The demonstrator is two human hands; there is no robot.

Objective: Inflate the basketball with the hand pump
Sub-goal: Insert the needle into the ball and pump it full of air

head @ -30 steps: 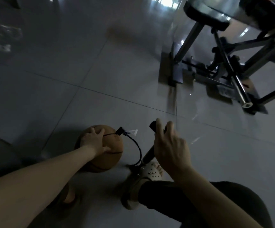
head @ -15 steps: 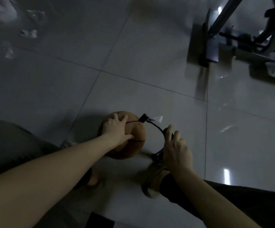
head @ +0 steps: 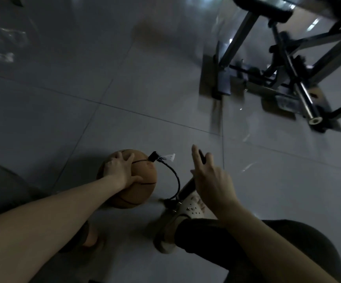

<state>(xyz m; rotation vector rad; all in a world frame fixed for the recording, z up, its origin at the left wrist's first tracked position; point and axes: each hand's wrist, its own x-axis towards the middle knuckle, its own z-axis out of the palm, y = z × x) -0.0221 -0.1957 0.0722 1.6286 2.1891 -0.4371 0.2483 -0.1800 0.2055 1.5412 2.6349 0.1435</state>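
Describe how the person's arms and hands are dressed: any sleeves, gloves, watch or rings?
Both the left forearm and right forearm are bare as far as the frame shows, with no sleeve in view. The left hand and right hand wear no gloves. No watch, band or ring shows, though the dim light could hide a thin one.

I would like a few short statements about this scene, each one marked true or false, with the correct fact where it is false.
1. The left hand rests on the orange-brown basketball. True.
2. The black curved hose lies apart from the ball. False: its end sits at the ball's top.
3. A white perforated shoe is at the pump's base. True.
4. The right hand rests on the floor. False: it is up, gripping the black pump handle.
5. The ball stands on a table. False: on the grey tiled floor.
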